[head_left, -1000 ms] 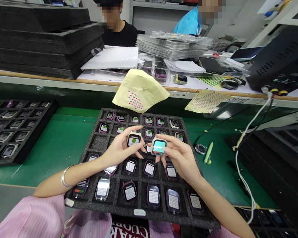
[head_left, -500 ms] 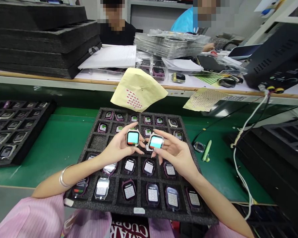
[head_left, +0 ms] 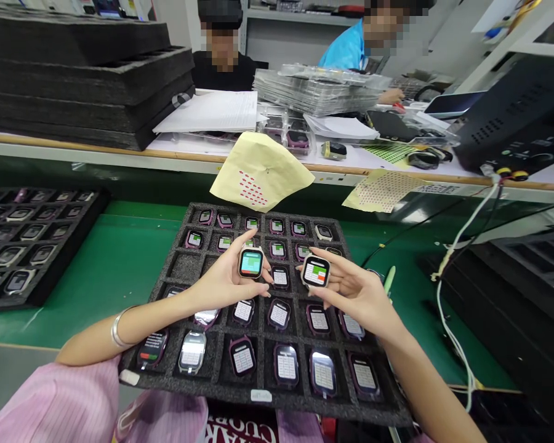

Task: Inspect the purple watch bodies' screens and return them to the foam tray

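My left hand (head_left: 231, 271) holds a smartwatch (head_left: 251, 263) with a pale case and a lit cyan screen, gripped by its edges between thumb and fingers. To the right, a second smartwatch (head_left: 316, 271) sits between the thumb and fingers of my right hand (head_left: 351, 286). Its screen shows white, green and red areas. Both are held above a black foam tray (head_left: 184, 266), whose compartments hold several more watches, many in purple cases with lit screens. Near my left fingertips lies one such watch (head_left: 280, 277) in its slot. My hands hide some compartments.
Another foam tray of watches (head_left: 16, 246) lies at the left on the green mat (head_left: 120, 246). Ahead, a shelf carries stacked black foam (head_left: 74, 86), papers (head_left: 212, 111) and clear plastic trays (head_left: 314, 89). White cables (head_left: 443, 295) hang at the right. Two people are behind the shelf.
My right hand has moved right with its watch, away from the left one. That watch's screen went from cyan to white, green and red. The left hand has barely moved.
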Available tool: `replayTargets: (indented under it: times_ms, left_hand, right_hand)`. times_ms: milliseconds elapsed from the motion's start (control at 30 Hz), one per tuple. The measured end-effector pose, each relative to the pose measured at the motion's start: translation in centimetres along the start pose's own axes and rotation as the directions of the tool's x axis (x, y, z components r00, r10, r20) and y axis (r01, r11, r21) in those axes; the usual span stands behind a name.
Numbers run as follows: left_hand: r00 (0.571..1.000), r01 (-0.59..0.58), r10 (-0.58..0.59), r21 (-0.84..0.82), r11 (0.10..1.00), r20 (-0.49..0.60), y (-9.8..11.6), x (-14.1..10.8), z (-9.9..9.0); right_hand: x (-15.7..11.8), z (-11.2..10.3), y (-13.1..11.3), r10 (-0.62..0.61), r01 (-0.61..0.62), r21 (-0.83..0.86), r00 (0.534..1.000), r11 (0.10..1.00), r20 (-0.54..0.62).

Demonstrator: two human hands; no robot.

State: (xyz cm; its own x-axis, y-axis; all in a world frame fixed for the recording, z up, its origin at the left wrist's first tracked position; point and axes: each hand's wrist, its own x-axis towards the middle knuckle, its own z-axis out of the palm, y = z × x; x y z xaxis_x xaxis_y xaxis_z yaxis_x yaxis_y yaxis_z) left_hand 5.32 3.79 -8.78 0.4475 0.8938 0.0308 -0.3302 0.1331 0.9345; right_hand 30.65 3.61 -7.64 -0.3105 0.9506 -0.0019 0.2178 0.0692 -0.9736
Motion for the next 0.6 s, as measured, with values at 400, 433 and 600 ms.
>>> replayTargets:
  times_ms: [400, 433, 600]
  left_hand:
    - [0.992, -0.088, 0.117, 0.930, 0.356, 0.049, -1.0, -1.8, -7.1]
    - [0.993, -0.084, 0.103, 0.958, 0.274, 0.058, -1.1, -1.9, -7.8]
    - [0.993, -0.075, 0.095, 0.997, 0.001, 0.075, -1.2, -2.1, -8.8]
  right_hand:
    - [-1.5, -8.4, 5.2, 0.012, 0.092, -0.725, 0.991, 0.682, 0.137]
    - [-1.6, -8.6, 5.0, 0.018, 0.111, -0.728, 0.986, 0.676, 0.167]
    - [-1.1, -8.2, 3.2, -0.093, 0.218, -0.766, 0.975, 0.605, 0.204]
